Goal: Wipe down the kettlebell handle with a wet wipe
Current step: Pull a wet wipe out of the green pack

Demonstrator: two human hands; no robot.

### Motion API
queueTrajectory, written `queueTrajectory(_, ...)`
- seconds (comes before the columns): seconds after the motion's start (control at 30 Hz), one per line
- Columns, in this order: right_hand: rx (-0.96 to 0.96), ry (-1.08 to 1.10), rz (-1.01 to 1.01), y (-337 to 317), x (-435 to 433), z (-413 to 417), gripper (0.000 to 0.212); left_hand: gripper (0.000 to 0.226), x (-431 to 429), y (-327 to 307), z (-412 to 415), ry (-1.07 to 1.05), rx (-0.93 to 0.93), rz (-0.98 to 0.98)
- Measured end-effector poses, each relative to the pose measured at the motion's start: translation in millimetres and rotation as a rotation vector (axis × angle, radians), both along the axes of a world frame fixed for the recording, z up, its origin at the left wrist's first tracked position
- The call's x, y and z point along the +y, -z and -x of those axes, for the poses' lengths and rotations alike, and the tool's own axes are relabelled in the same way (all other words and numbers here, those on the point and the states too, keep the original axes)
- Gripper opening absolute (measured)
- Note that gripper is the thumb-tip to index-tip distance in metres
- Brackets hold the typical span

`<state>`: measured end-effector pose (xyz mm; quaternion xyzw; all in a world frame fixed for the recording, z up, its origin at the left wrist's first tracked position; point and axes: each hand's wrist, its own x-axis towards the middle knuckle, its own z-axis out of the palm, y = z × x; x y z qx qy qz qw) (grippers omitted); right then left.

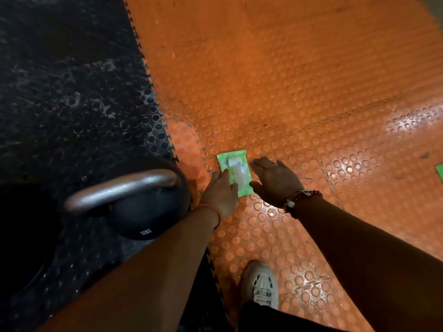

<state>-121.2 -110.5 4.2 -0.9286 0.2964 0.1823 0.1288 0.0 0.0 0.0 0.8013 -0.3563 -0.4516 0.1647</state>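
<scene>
Early stage: left hand [219, 190] rests on the wipe packet [236, 173], right hand [275, 179] spread beside it; no wipe drawn, kettlebell handle [119, 188] apparently unwiped.

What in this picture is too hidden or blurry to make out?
Head view only:
Print on the green wet-wipe packet: too small, blurred.
Right hand fingertips: motion-blurred, contact with packet unclear.
Green object at the right edge: cut off by the frame.
Black round kettlebell, near side: partly hidden by the left forearm.
</scene>
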Motion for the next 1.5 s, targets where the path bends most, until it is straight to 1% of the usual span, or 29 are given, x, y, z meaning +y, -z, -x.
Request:
queueTrajectory(0.07, 0.048, -0.016, 0.001, 19, -2, -5, 0.056, 0.049, -3, 18, 0, 0.018, -0.039, 0.011)
queueTrajectory(0.13, 0.072, 0.001, -0.005, 35, -2, -9, 0.050, 0.048, -5, 37, 1, 0.022, -0.016, -0.002)
queueTrajectory(0.23, 0.023, 0.098, -0.033, 58, 0, -18, 0.043, 0.050, -8, 56, 4, 0.025, -0.016, 0.030)
queueTrajectory(0.33, 0.024, 0.141, -0.001, 75, 4, -28, 0.035, 0.049, -15, 71, 1, 0.023, -0.043, 0.064)
queueTrajectory(0.47, -0.011, 0.272, -0.006, 90, 7, -34, 0.023, 0.059, -21, 88, -4, 0.076, -0.101, 0.088)
queueTrajectory(0.6, -0.033, 0.376, -0.021, 102, 7, -33, 0.020, 0.062, -24, 102, -8, 0.165, -0.146, 0.084)
queueTrajectory(0.7, -0.107, 0.481, -0.071, 106, 5, -28, 0.017, 0.065, -26, 111, -10, 0.221, -0.189, 0.055)
queueTrajectory(0.83, -0.306, 0.661, -0.207, 108, 2, -20, 0.011, 0.070, -27, 116, -7, 0.253, -0.255, 0.059)
queueTrajectory(0.9, -0.391, 0.735, -0.306, 106, 2, -17, 0.009, 0.071, -26, 117, -4, 0.250, -0.287, 0.067)
queueTrajectory(1.0, -0.513, 0.835, -0.441, 100, 0, -11, 0.023, 0.072, -25, 119, -1, 0.247, -0.327, 0.071)
queueTrajectory(1.07, -0.570, 0.888, -0.507, 99, -2, -5, 0.023, 0.073, -26, 120, 0, 0.236, -0.334, 0.072)
queueTrajectory(1.2, -0.614, 0.934, -0.582, 97, -5, 4, 0.014, 0.069, -26, 122, 0, 0.239, -0.352, 0.077)
queueTrajectory(1.3, -0.634, 0.930, -0.599, 93, -8, 5, 0.015, 0.067, -26, 122, 0, 0.244, -0.365, 0.072)
queueTrajectory(1.37, -0.677, 0.926, -0.604, 88, -9, 3, 0.013, 0.066, -27, 122, 1, 0.246, -0.378, 0.073)
queueTrajectory(1.43, -0.731, 0.925, -0.610, 84, -10, -1, 0.007, 0.065, -28, 123, 1, 0.256, -0.396, 0.073)
queueTrajectory(1.5, -0.763, 0.902, -0.590, 80, -12, -3, 0.011, 0.065, -28, 125, 1, 0.276, -0.415, 0.065)
